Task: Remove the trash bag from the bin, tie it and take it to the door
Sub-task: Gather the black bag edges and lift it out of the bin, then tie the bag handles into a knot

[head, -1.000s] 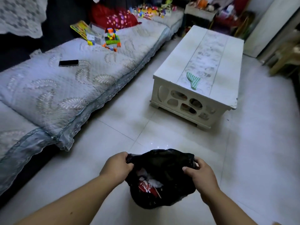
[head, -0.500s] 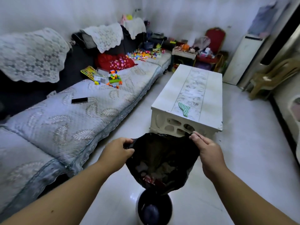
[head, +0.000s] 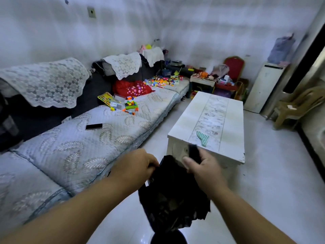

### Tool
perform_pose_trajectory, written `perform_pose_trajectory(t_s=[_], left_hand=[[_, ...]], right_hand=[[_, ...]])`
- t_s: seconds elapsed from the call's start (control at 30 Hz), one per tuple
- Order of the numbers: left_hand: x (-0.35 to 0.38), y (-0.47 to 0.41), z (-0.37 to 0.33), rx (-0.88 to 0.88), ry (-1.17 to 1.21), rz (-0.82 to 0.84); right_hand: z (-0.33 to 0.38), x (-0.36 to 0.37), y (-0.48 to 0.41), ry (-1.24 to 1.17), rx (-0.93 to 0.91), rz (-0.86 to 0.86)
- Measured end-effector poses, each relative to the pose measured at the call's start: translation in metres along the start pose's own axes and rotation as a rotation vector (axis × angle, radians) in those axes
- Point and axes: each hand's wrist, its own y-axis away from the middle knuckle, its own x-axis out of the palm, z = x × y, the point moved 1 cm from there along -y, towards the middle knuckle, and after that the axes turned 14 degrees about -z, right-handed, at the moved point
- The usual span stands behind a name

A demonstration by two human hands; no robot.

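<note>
Black thin plastic trash bag (head: 174, 196) hangs between my hands, above bin (head: 168, 237). Left hand (head: 139, 164), right hand (head: 202, 166) each clamped on rim strip. Soft, light, probably tear-prone; grip handles.

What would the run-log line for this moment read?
stage: bag lifted, untied | left hand: gripping trash bag rim | right hand: gripping opposite rim | bin: below bag | door: not visible

Home living room, quilted sofa (head: 91, 148), white coffee table (head: 207, 127), scattered toy blocks (head: 131, 105)
</note>
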Motion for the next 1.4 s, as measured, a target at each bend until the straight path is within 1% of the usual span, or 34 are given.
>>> perform_pose_trajectory(t_s=[0.03,0.1,0.17,0.23,0.3,0.37,0.43,0.5,0.6,0.63,0.67,0.73,0.83,0.9,0.97,1.03,1.1,1.17,1.3,1.33,1.4], left_hand=[[0.002,-0.001,-0.008,-0.026,0.042,-0.005],[0.007,-0.002,-0.025,-0.049,0.123,-0.003],[0.012,-0.004,-0.043,-0.024,0.170,0.015],[0.015,-0.008,-0.056,0.014,0.209,0.034],[0.014,-0.012,-0.062,0.057,0.231,0.040],[0.011,-0.014,-0.061,0.146,0.262,0.033],[0.008,-0.016,-0.057,0.199,0.288,-0.016],[0.006,-0.020,-0.048,0.156,0.329,-0.041],[0.009,-0.019,-0.041,0.128,0.418,0.091],[0.013,-0.018,-0.041,0.124,0.442,0.102],[0.016,-0.017,-0.041,0.108,0.450,0.081],[0.021,-0.016,-0.043,0.049,0.449,-0.017],[0.026,-0.017,-0.048,-0.106,0.583,-0.142],[0.027,-0.018,-0.051,-0.214,0.685,-0.175],[0.030,-0.020,-0.053,-0.259,0.739,-0.172],[0.031,-0.022,-0.056,-0.297,0.739,-0.188],[0.033,-0.024,-0.056,-0.316,0.688,-0.219],[0.036,-0.025,-0.055,-0.302,0.668,-0.179],[0.043,-0.022,-0.060,-0.345,0.911,0.093],[0.045,-0.020,-0.063,-0.349,0.929,0.140],[0.052,-0.018,-0.069,-0.365,0.980,0.191]], right_hand=[[0.001,0.002,0.002,0.064,-0.051,0.063],[0.003,0.010,0.009,0.118,-0.128,0.218],[0.006,0.016,0.014,0.120,-0.217,0.374],[0.006,0.020,0.016,0.076,-0.223,0.450],[0.003,0.016,0.011,0.050,-0.191,0.422],[-0.001,0.011,0.004,0.056,-0.210,0.382],[-0.003,0.005,-0.002,0.012,-0.213,0.385],[-0.003,0.001,-0.006,-0.059,-0.180,0.396],[-0.002,-0.003,-0.012,-0.137,-0.151,0.408],[0.000,-0.004,-0.013,-0.165,-0.157,0.424],[0.001,-0.005,-0.014,-0.193,-0.162,0.442],[0.005,-0.005,-0.011,-0.223,-0.168,0.449],[0.009,-0.005,-0.012,-0.239,-0.185,0.370],[0.010,-0.006,-0.012,-0.211,-0.192,0.314],[0.009,-0.006,-0.012,-0.184,-0.196,0.267],[0.005,-0.006,-0.013,-0.160,-0.217,0.198],[0.002,-0.008,-0.018,-0.160,-0.183,0.131],[-0.001,-0.013,-0.026,-0.155,-0.141,0.085],[-0.001,-0.024,-0.037,-0.104,-0.161,-0.012],[0.000,-0.025,-0.039,-0.075,-0.182,-0.016],[0.004,-0.025,-0.040,-0.015,-0.228,0.032]])
